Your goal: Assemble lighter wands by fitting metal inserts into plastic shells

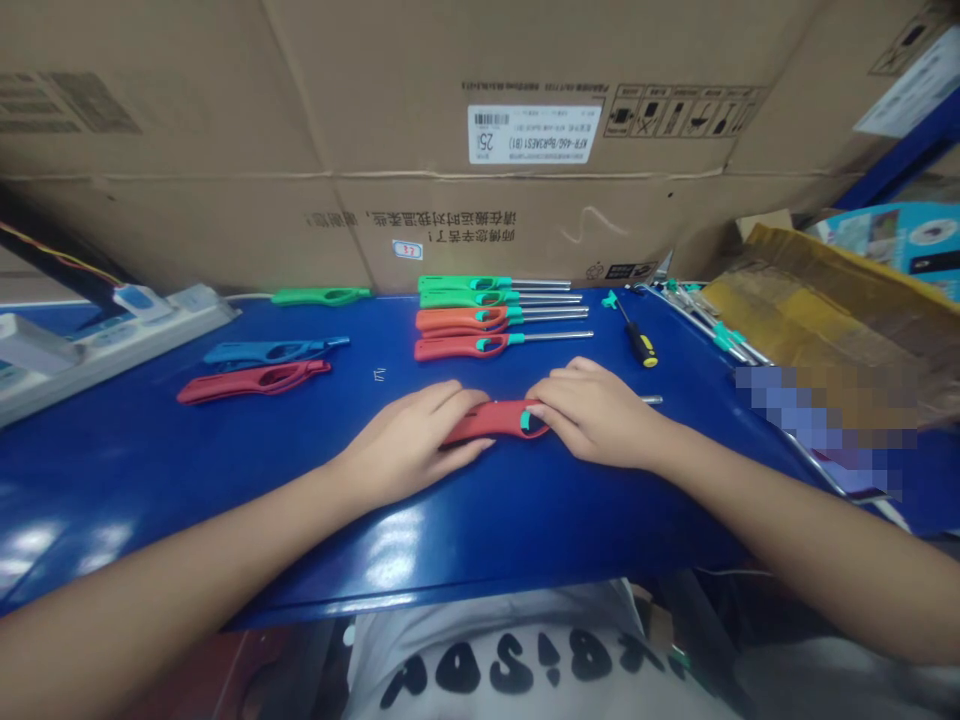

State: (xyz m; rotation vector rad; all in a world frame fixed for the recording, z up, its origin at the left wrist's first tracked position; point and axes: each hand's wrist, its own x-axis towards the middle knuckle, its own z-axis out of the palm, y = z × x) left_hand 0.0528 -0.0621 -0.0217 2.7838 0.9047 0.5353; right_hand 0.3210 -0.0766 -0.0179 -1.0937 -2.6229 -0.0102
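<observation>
A red long-neck lighter (pixel 501 420) lies crosswise between my two hands, low over the blue table. My left hand (pixel 420 435) grips its handle end with the thumb along the near side. At the trigger end, my right hand (pixel 600 415) is closed around it, thumb by the teal trigger; the metal tip shows beyond that hand. Behind them several assembled lighters (pixel 461 320) in green, orange and red lie in a row, metal tubes pointing right. To the left are a blue handle shell (pixel 262 352), a red handle shell (pixel 255 382) and a green handle shell (pixel 322 297).
Small screws (pixel 379 375) lie left of centre on the table (pixel 405 540). A black-and-yellow screwdriver (pixel 641 345) is at right, near metal tubes (pixel 727 335) with teal parts. A power strip (pixel 127 340) stands at left. A cardboard box (pixel 390 120) walls off the back.
</observation>
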